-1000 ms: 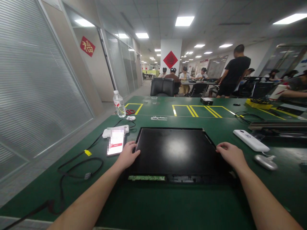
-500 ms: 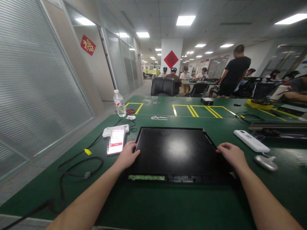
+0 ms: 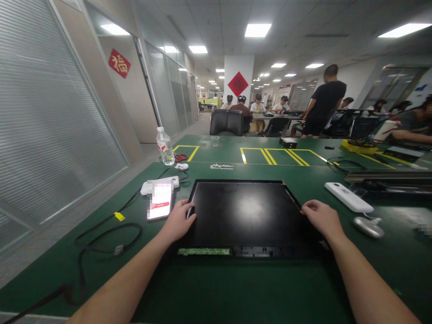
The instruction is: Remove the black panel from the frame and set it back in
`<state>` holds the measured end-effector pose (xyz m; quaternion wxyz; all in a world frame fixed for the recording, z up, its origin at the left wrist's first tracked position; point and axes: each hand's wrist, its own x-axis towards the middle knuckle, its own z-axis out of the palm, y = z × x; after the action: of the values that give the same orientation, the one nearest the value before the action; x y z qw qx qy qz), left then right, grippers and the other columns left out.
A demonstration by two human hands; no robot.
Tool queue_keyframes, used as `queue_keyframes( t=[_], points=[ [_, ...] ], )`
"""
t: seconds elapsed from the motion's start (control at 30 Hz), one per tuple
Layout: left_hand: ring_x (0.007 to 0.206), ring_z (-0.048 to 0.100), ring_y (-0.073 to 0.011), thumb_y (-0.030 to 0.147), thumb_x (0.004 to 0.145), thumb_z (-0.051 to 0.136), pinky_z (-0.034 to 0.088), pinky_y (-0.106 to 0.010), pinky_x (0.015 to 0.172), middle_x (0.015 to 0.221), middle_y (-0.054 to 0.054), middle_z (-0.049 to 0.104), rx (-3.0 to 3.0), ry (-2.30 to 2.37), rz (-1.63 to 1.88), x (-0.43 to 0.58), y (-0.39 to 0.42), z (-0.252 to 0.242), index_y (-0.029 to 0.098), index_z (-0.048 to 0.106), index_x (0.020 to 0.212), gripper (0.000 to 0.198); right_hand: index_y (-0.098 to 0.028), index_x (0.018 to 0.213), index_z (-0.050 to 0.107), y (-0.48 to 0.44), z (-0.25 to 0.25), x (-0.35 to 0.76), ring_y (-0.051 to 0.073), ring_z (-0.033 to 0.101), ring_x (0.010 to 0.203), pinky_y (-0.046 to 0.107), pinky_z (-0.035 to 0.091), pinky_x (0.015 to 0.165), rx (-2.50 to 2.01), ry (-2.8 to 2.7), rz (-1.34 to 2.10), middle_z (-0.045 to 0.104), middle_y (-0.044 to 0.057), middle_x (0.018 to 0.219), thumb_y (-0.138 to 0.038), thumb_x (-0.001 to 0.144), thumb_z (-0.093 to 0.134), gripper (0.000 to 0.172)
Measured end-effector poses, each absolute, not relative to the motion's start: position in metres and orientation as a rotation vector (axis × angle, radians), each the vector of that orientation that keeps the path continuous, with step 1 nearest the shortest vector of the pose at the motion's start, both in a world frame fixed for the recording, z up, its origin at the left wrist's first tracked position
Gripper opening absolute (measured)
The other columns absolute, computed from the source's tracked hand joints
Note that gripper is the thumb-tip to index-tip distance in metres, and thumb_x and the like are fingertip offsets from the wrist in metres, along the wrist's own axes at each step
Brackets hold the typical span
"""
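A black flat screen panel (image 3: 229, 216) lies face up on the green table (image 3: 236, 292), with a bright reflection on its surface. Along its near edge runs a narrow green circuit board (image 3: 204, 251). My left hand (image 3: 179, 219) grips the panel's left edge, thumb on the rim and fingers curled around the side. At the right edge, my right hand (image 3: 322, 217) pinches the dark frame between thumb and index finger; its other fingers are curled. The undersides of both grips are hidden.
To the left are a lit phone (image 3: 159, 200), a looped black cable (image 3: 108, 225) and a water bottle (image 3: 165, 146). A white power bank (image 3: 348, 197) and a silver mouse-shaped device (image 3: 368, 227) sit right. Red scissors (image 3: 180, 157) lie farther back. Several people are in the background.
The whole view has shifted slightly, so things appear a little farther left. Both hands keep their places on the panel's edges.
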<state>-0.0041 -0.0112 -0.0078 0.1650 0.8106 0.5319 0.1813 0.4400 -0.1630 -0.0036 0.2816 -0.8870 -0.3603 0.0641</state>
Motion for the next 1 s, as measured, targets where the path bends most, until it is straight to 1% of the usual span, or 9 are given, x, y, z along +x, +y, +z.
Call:
queue_keyframes(
  t=[0.17, 0.3, 0.4, 0.53, 0.63, 0.73, 0.83, 0.9, 1.0],
  points=[
    [0.135, 0.054, -0.0325, 0.032, 0.085, 0.054, 0.039, -0.046, 0.116, 0.144, -0.02, 0.057, 2.317, 1.497, 0.511, -0.006, -0.012, -0.002, 0.009, 0.064, 0.132, 0.053, -0.024, 0.082, 0.073, -0.165, -0.002, 0.438, 0.023, 0.067, 0.081, 0.03, 0.043, 0.066, -2.351, -0.969, 0.18, 0.076, 0.003, 0.08, -0.032, 0.077, 0.056, 0.02],
    [0.126, 0.06, -0.0325, 0.029, 0.086, 0.053, 0.047, -0.044, 0.108, 0.136, -0.018, 0.064, 2.31, 1.504, 0.499, -0.01, -0.013, 0.007, 0.013, 0.065, 0.129, 0.048, -0.025, 0.084, 0.073, -0.167, -0.001, 0.44, 0.023, 0.068, 0.081, 0.031, 0.043, 0.066, -2.318, -0.968, 0.173, 0.076, 0.003, 0.08, -0.032, 0.079, 0.055, 0.02],
    [0.116, 0.065, -0.0333, 0.028, 0.087, 0.054, 0.051, -0.043, 0.099, 0.126, -0.019, 0.069, 2.312, 1.571, 0.469, -0.014, -0.013, 0.011, 0.013, 0.064, 0.129, 0.046, -0.024, 0.085, 0.074, -0.168, -0.002, 0.447, 0.023, 0.068, 0.081, 0.031, 0.044, 0.067, -2.324, -0.958, 0.114, 0.077, 0.004, 0.086, -0.034, 0.078, 0.057, 0.021],
    [0.111, 0.067, -0.0343, 0.028, 0.089, 0.053, 0.051, -0.041, 0.095, 0.118, -0.02, 0.072, 2.354, 1.641, 0.352, -0.015, -0.015, 0.014, 0.01, 0.066, 0.124, 0.042, -0.024, 0.09, 0.075, -0.169, -0.007, 0.456, 0.024, 0.068, 0.083, 0.032, 0.046, 0.069, -2.36, -0.959, 0.059, 0.077, 0.006, 0.095, -0.034, 0.076, 0.06, 0.023],
    [0.108, 0.068, -0.034, 0.027, 0.089, 0.052, 0.05, -0.04, 0.091, 0.115, -0.02, 0.072, 2.379, 1.664, 0.275, -0.013, -0.018, 0.018, 0.01, 0.068, 0.117, 0.037, -0.024, 0.093, 0.076, -0.169, -0.01, 0.459, 0.023, 0.069, 0.084, 0.032, 0.047, 0.069, -2.371, -1.004, 0.096, 0.077, 0.004, 0.096, -0.031, 0.076, 0.062, 0.023],
    [0.096, 0.071, -0.0325, 0.028, 0.09, 0.051, 0.05, -0.037, 0.079, 0.1, -0.017, 0.075, 2.349, 1.708, 0.187, -0.012, -0.021, 0.023, 0.014, 0.07, 0.104, 0.027, -0.024, 0.093, 0.075, -0.167, -0.012, 0.457, 0.021, 0.069, 0.085, 0.03, 0.046, 0.069, -2.371, -1.054, 0.151, 0.077, 0.003, 0.095, -0.027, 0.075, 0.062, 0.022],
    [0.085, 0.071, -0.0308, 0.029, 0.091, 0.05, 0.047, -0.034, 0.069, 0.089, -0.015, 0.074, 2.339, 1.749, 0.121, -0.012, -0.023, 0.025, 0.017, 0.066, 0.089, 0.02, -0.024, 0.094, 0.075, -0.166, -0.012, 0.455, 0.021, 0.07, 0.085, 0.03, 0.046, 0.068, -2.385, -1.068, 0.192, 0.077, 0.002, 0.094, -0.024, 0.076, 0.063, 0.022],
    [0.081, 0.07, -0.0301, 0.028, 0.091, 0.049, 0.045, -0.034, 0.067, 0.085, -0.014, 0.074, 2.355, 1.75, 0.103, -0.012, -0.023, 0.025, 0.019, 0.063, 0.08, 0.02, -0.024, 0.094, 0.075, -0.166, -0.012, 0.454, 0.021, 0.07, 0.085, 0.03, 0.046, 0.068, -2.388, -1.082, 0.195, 0.077, 0.002, 0.094, -0.023, 0.076, 0.064, 0.022],
    [0.08, 0.07, -0.03, 0.025, 0.091, 0.047, 0.045, -0.034, 0.067, 0.085, -0.015, 0.073, 2.375, 1.733, 0.098, -0.011, -0.021, 0.023, 0.02, 0.061, 0.076, 0.021, -0.024, 0.095, 0.076, -0.166, -0.012, 0.454, 0.021, 0.07, 0.087, 0.03, 0.047, 0.069, -2.389, -1.101, 0.187, 0.077, 0.001, 0.094, -0.02, 0.075, 0.063, 0.024]
  ],
)
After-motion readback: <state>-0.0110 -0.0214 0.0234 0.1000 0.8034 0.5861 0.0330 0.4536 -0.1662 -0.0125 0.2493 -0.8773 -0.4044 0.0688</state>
